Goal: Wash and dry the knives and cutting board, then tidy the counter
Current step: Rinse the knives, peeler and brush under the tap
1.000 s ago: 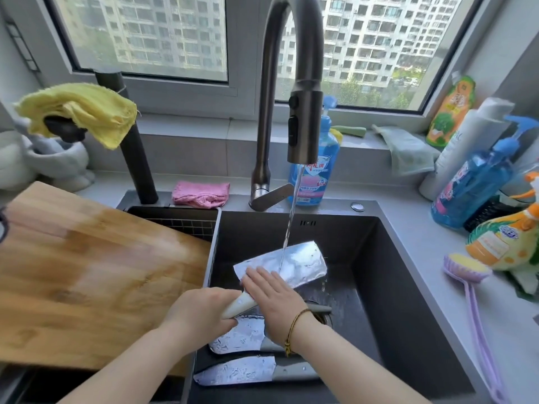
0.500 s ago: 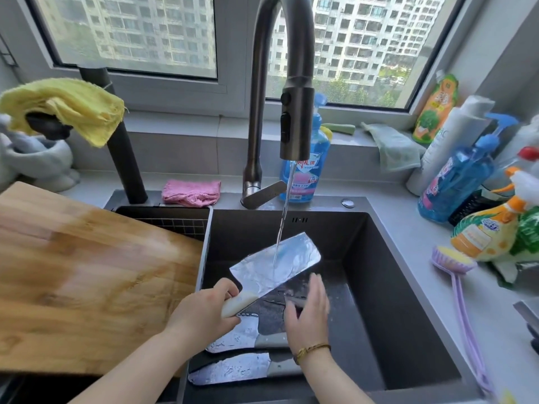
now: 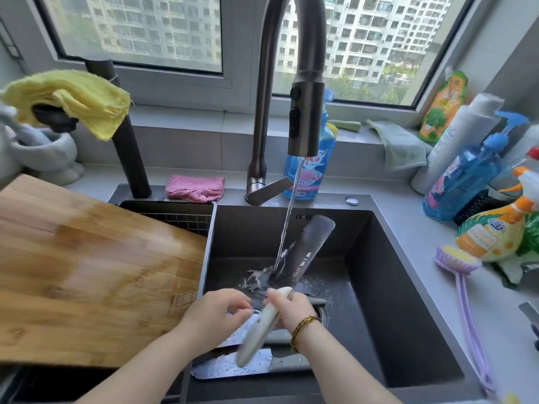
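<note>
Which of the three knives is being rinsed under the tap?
The white-handled cleaver, gripped by the right hand; the two grey-handled knives lie flat on the sink bottom.

The right half of the sink (image 3: 393, 287) lies open. The faucet (image 3: 306, 112) hangs over its far middle, knives (image 3: 233, 370) lie across its near floor, the cutting board (image 3: 87, 272) covers the left, and bottles (image 3: 460, 176) crowd the right desk (image 3: 408, 228).

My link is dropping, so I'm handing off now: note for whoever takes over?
Right hand grips the cleaver by its handle, blade under the running tap. Left hand is curled beside the handle; contact unclear.
One knife lies at the sink front, a second knife under the hands. Board sits left of the sink.
Done: cleaver being rinsed. Left: other knives, board, drying, tidying.
</note>
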